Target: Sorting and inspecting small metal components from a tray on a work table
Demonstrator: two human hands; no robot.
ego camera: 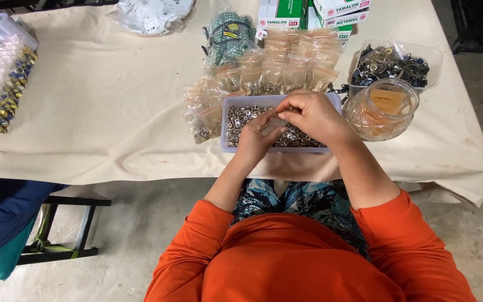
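Grey concrete floor runs under a table draped in a cream cloth [102,112], at whose near edge a person in orange sleeves sits, with a dark metal stool frame [68,229] to their left. Nearest the person, a shallow rectangular pale lilac plastic tray [226,112] sits on the cloth, filled with small silvery metal snap fasteners [241,120]. Both hands meet over this tray: the left hand [257,140] and the right hand [311,114] are together, fingertips pinched on a small clear plastic bag [275,124] held between them just above the fasteners. Just right of the tray stands a round clear glass jar [384,109] with tan contents. Left of and behind the tray lie rows of small clear packets [278,70] already holding metal pieces. Farther right, a clear plastic tub [395,64] holds dark and silvery metal clasps. At the far edge are green and white cardboard boxes [308,14], a bundle of green beaded chain in a bag [227,33] and a crumpled clear bag [152,14]. Along the left edge lie strips of packets with gold and blue pieces [4,89].
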